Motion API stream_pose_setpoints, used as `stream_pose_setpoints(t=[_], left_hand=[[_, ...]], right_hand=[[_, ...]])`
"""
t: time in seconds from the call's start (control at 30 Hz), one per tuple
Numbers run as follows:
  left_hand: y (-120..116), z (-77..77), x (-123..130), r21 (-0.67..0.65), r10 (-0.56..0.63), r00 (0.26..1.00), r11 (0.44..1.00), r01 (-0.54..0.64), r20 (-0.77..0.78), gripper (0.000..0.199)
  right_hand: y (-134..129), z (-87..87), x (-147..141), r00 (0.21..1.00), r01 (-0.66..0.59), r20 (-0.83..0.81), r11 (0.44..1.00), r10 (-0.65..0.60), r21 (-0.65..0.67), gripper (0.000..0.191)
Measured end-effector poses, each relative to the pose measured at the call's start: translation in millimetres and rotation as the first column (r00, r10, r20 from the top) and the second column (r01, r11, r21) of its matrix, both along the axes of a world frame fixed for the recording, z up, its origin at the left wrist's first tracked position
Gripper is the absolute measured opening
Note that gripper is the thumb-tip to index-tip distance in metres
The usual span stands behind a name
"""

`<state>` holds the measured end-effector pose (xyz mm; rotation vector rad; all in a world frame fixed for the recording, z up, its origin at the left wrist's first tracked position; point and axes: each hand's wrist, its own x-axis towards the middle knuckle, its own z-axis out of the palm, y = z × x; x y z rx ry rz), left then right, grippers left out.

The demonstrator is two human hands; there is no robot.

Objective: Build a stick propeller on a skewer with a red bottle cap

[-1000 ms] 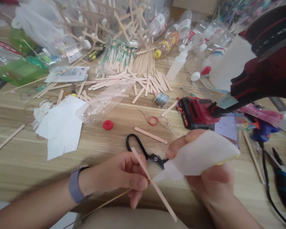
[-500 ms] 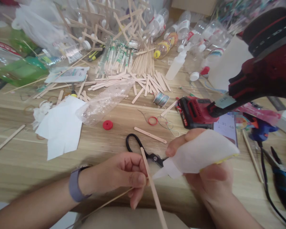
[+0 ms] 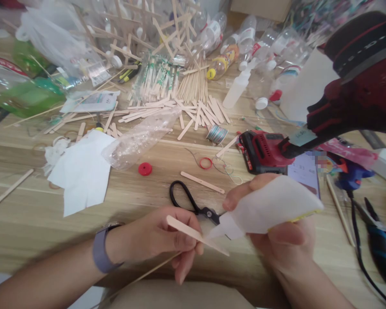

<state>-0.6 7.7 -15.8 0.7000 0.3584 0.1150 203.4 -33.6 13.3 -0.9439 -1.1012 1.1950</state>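
Between the thumb and fingers of my left hand (image 3: 176, 240) is a thin wooden skewer (image 3: 154, 269), with a flat popsicle stick (image 3: 189, 231) lying crosswise at its end. My right hand (image 3: 286, 240) is wrapped round a white squeeze glue bottle (image 3: 273, 204). Its nozzle points left and meets the popsicle stick near the middle. Whether glue is coming out, I cannot tell. Black-handled scissors (image 3: 183, 195) lie just beyond my hands, their blades partly hidden behind the bottle. Another popsicle stick (image 3: 202, 182) with small holes rests beyond the scissors.
A red cordless drill (image 3: 266, 150) stands at the right, with pliers (image 3: 381, 244) nearer me. White paper (image 3: 83, 171), a red wheel (image 3: 145, 168) and a wire spool (image 3: 217, 134) lie ahead. Loose sticks (image 3: 148, 110) and plastic bottles (image 3: 247, 34) crowd the back.
The popsicle stick has swung from a steep, near-upright slant to a flatter one, its far end now towards the left. Both hands have stayed nearly in place.
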Motion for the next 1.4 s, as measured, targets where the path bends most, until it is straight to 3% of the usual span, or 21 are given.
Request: stream_pose_setpoints(t=[0.17, 0.3, 0.83, 1.4], left_hand=[[0.6, -3.5, -0.1, 0.028, 0.005, 0.997, 1.000, -0.007, 0.083, 0.037], [1.8, -1.8, -0.5, 0.009, -0.040, 0.998, 0.999, 0.040, 0.040, 0.038], [-0.4, 2.0, 1.2, -0.023, 0.058, 0.998, 0.998, -0.058, -0.034, 0.038], [1.1, 0.2, -0.4, -0.077, 0.069, 0.997, 0.995, -0.071, -0.033, 0.036]], right_hand=[[0.3, -0.2, -0.4, 1.000, -0.004, -0.009, 1.000, 0.004, -0.005, 0.038], [0.9, 0.0, -1.3, 1.000, -0.011, -0.024, 1.000, 0.011, -0.016, 0.038], [0.2, 0.6, -1.9, 0.999, -0.007, -0.037, 0.999, 0.006, -0.037, 0.037], [0.7, 2.3, -3.8, 0.997, 0.031, -0.072, 0.998, -0.035, -0.050, 0.036]])
